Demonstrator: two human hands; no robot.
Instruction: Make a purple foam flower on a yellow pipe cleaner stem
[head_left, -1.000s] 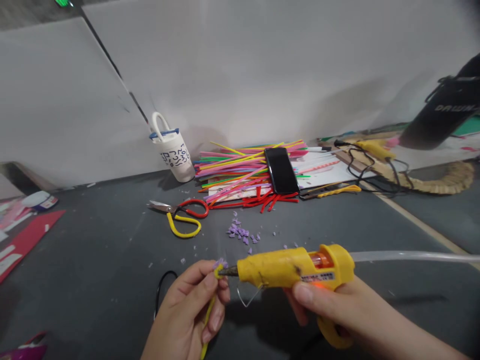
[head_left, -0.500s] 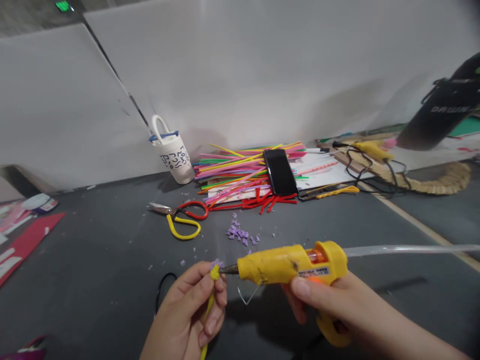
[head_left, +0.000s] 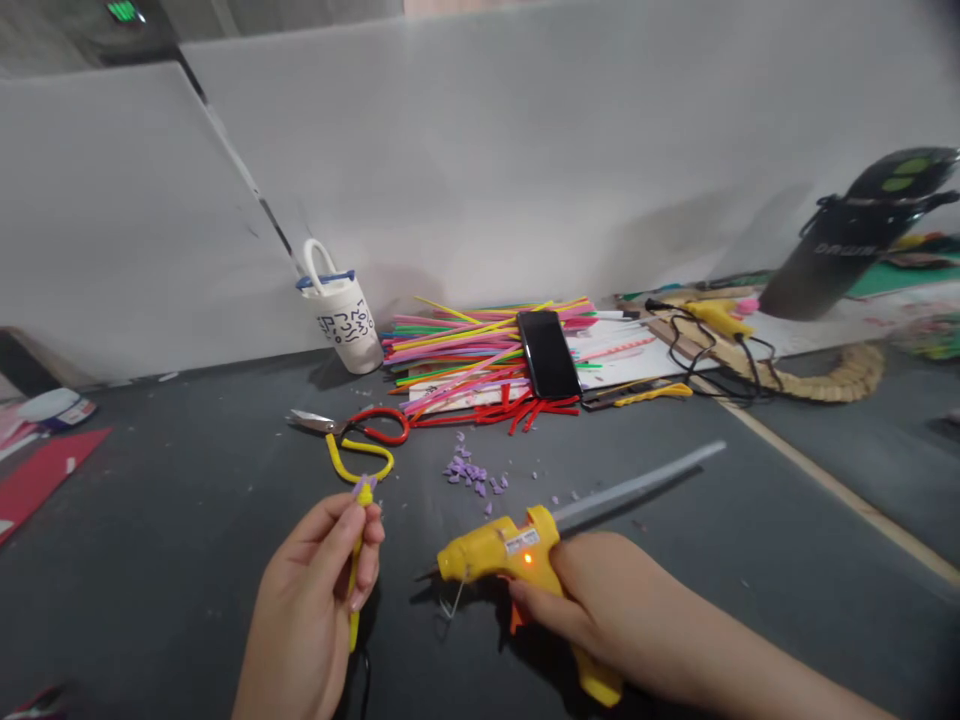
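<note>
Pinched upright in my left hand point(head_left: 319, 585) is a yellow pipe cleaner point(head_left: 355, 570); its top is a small yellow knob with purple bits on it. My right hand point(head_left: 592, 590) is wrapped round the handle of a yellow glue gun point(head_left: 487, 555), whose light glows orange. The gun's metal nozzle points left and down, apart from the pipe cleaner and low over the table. A clear glue stick point(head_left: 637, 490) juts from its back. Small purple pieces point(head_left: 469, 472) lie scattered beyond the gun. Scissors point(head_left: 352, 435) with red and yellow handles rest just past my left hand.
Behind are a white cup point(head_left: 345, 325), a bundle of coloured pipe cleaners point(head_left: 450, 345) and a black phone point(head_left: 550, 352) on them. At right stand a dark bottle point(head_left: 825, 250) and a second yellow glue gun point(head_left: 716, 318) with black cord. Red sheet point(head_left: 52, 480) at left.
The glue gun's nozzle has left the yellow tip; my right hand has lowered the gun and turned its nozzle downward. My left hand has moved left with the pipe cleaner.
</note>
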